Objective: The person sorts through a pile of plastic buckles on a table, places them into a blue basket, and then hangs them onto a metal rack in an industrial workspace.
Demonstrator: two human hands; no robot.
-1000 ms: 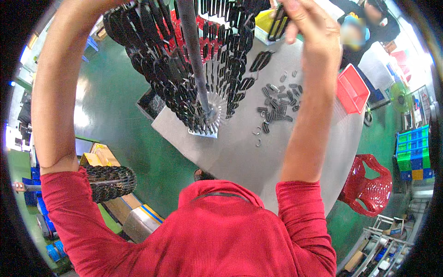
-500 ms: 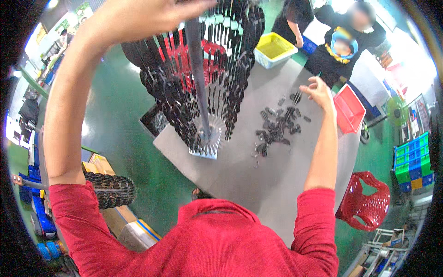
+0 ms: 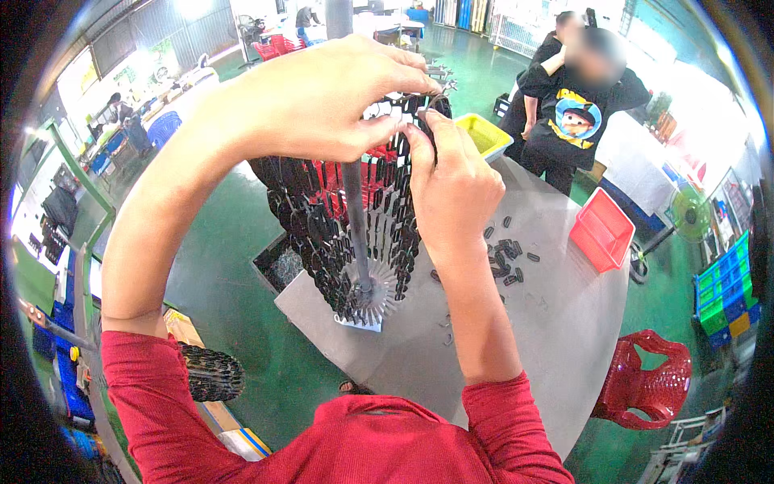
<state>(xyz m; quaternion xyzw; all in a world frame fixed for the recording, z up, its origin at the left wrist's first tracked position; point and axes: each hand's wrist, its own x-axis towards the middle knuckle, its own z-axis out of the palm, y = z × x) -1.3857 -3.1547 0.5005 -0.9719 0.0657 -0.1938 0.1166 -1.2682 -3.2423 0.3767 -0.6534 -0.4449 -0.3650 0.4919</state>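
A tall rack (image 3: 355, 226) with a grey centre pole stands on the grey table (image 3: 564, 323), hung all round with black plastic parts (image 3: 318, 242) and some red ones. My left hand (image 3: 322, 97) is raised to the rack's top, fingers curled around an upper arm of it. Just to its right, my right hand (image 3: 451, 185) pinches a small black part (image 3: 429, 109) between thumb and fingertips, held against the rack's top. A loose pile of black parts (image 3: 508, 262) lies on the table below my right forearm.
A red bin (image 3: 601, 234) and a yellow bin (image 3: 484, 133) sit on the table's far side. Two people (image 3: 580, 105) stand beyond it. A dark box of parts (image 3: 278, 262) sits on the green floor at the left. A red chair (image 3: 645, 387) stands on the right.
My right hand went down to the pile of loose parts on the table, then came back up to the rack's top with a black part. My left hand stayed at the top.
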